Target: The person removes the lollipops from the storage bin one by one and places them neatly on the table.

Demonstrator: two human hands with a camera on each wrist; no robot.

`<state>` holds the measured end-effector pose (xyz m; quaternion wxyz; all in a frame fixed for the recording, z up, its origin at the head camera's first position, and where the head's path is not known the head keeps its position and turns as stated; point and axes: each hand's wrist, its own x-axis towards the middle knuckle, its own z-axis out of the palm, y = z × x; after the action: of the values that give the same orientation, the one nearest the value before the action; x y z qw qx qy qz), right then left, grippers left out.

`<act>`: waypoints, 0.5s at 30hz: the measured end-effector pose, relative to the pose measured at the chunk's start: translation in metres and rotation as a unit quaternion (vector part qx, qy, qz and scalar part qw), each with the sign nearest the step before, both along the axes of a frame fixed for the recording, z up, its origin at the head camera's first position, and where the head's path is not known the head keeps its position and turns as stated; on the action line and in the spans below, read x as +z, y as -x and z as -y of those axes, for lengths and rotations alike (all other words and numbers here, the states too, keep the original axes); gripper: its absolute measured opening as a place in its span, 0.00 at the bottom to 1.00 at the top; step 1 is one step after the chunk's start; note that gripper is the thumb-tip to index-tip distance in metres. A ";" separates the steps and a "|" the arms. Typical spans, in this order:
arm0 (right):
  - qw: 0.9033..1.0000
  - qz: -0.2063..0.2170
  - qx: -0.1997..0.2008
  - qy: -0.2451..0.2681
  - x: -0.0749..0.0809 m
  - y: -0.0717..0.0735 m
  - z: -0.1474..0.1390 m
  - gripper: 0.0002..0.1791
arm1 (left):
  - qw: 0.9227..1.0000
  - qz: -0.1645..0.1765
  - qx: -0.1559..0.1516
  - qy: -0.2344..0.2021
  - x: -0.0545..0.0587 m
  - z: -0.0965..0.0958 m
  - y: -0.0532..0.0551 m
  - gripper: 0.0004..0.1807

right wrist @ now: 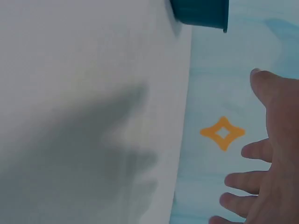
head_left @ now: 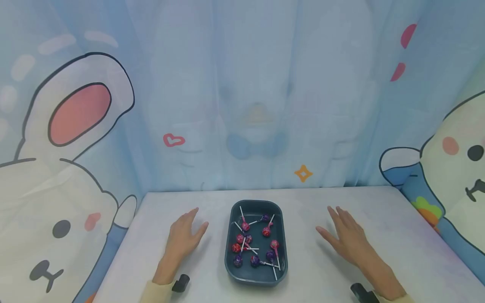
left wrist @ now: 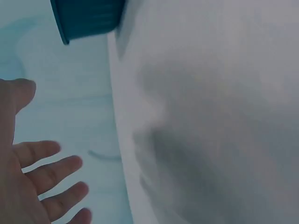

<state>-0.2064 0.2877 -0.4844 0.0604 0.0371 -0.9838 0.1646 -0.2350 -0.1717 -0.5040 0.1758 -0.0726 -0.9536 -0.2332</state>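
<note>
A dark blue-green tray [head_left: 251, 277] lies on the white table between my hands. Several lollipops with white sticks are scattered in it, some in red or pink wrappers like the lollipop [head_left: 267, 231], others in purple ones like the lollipop [head_left: 238, 261]. My left hand [head_left: 182, 235] hovers to the left of the tray, thumb apart from the fingers, holding nothing. On the other side my right hand [head_left: 348, 240] is held above the table, fingers spread and free of any object. Both wrist views show a corner of the tray beyond the thumb, without its contents.
The white table [head_left: 310, 269] extends to either side of the tray. Behind it hangs a light blue curtain [head_left: 189, 92] with cartoon bunnies, a heart and an orange star. A dark device [head_left: 180, 283] is on the left wrist, another dark device [head_left: 363, 292] on the right.
</note>
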 end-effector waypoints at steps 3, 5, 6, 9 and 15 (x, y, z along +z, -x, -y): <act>1.000 -0.005 0.010 -0.003 0.005 0.001 0.010 0.47 | 1.000 0.017 -0.002 -0.003 0.007 -0.014 -0.002 0.28; 1.000 -0.007 0.015 -0.006 0.011 0.001 0.018 0.46 | 0.999 0.032 -0.001 0.000 0.011 -0.025 -0.003 0.25; 1.000 -0.003 0.016 -0.008 0.014 0.001 0.023 0.46 | 0.999 0.037 0.000 0.003 0.012 -0.030 -0.003 0.25; 1.000 0.003 0.021 -0.014 0.021 0.002 0.037 0.46 | 0.999 0.043 -0.005 0.009 0.015 -0.043 -0.003 0.23; 0.998 -0.022 0.053 -0.023 0.031 0.003 0.064 0.42 | 0.998 0.052 -0.032 0.009 0.018 -0.061 -0.003 0.18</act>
<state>-0.2092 0.2239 -0.4536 0.0728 0.0941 -0.9824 0.1437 -0.2320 -0.1106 -0.4859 0.1177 -0.0923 -0.9607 -0.2340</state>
